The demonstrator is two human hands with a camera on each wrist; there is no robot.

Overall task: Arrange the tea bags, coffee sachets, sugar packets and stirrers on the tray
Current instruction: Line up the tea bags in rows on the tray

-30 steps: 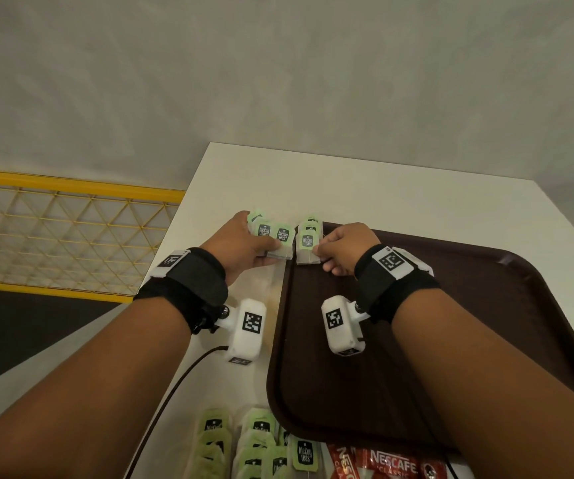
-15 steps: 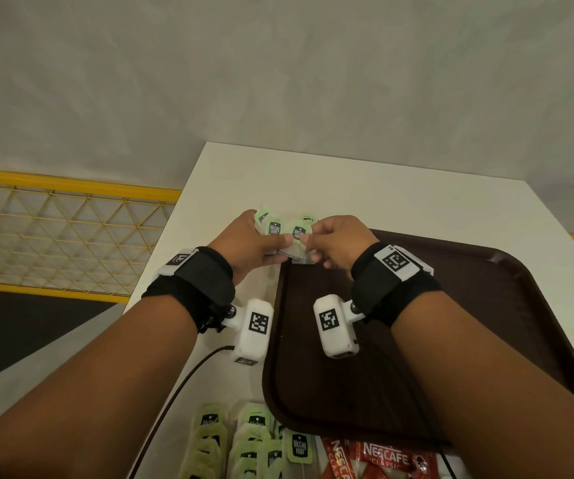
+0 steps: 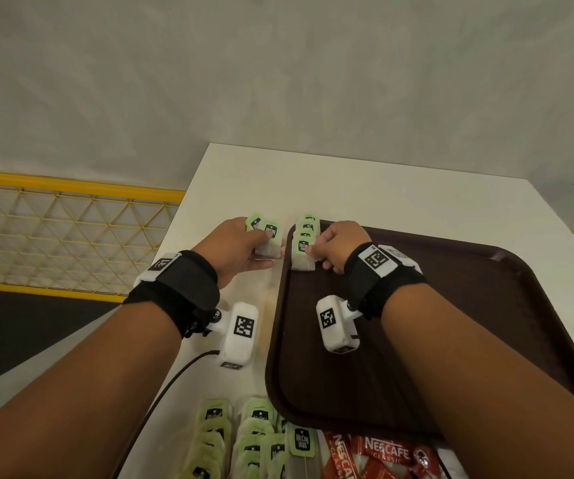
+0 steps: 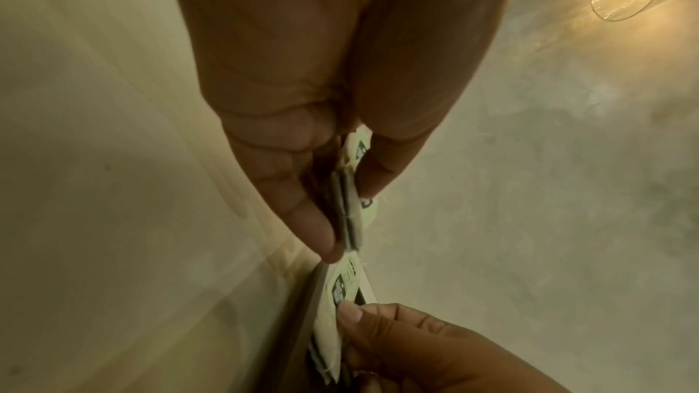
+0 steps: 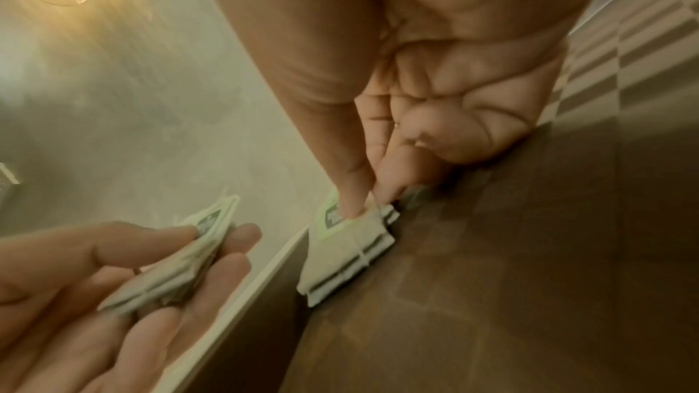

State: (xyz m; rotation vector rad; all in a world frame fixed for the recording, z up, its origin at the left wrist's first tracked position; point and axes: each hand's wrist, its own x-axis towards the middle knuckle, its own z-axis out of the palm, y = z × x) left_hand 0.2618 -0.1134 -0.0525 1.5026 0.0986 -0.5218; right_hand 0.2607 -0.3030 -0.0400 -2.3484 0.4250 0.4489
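My left hand [image 3: 244, 245] holds a small stack of green-tagged tea bags [image 3: 267, 236] between thumb and fingers, just left of the brown tray [image 3: 451, 340]. The same stack [image 4: 349, 211] shows edge-on in the left wrist view. My right hand [image 3: 334, 247] pinches the front tea bag [image 3: 302, 255] of a row of tea bags [image 3: 308, 226] lying in the tray's far left corner. In the right wrist view its thumb and forefinger press that bag [image 5: 348, 253] onto the tray floor [image 5: 529, 250].
More tea bags [image 3: 244, 440] lie in rows on the white table [image 3: 382, 195] by its near edge, next to red Nescafe sachets [image 3: 382, 456]. A yellow mesh railing [image 3: 64, 233] runs along the left. A black cable [image 3: 175, 375] trails from my left wrist.
My hands met half a second ago over the tray's corner. They have since parted: the right hand now has a tea bag down on the tray, the left has drawn back to the left.
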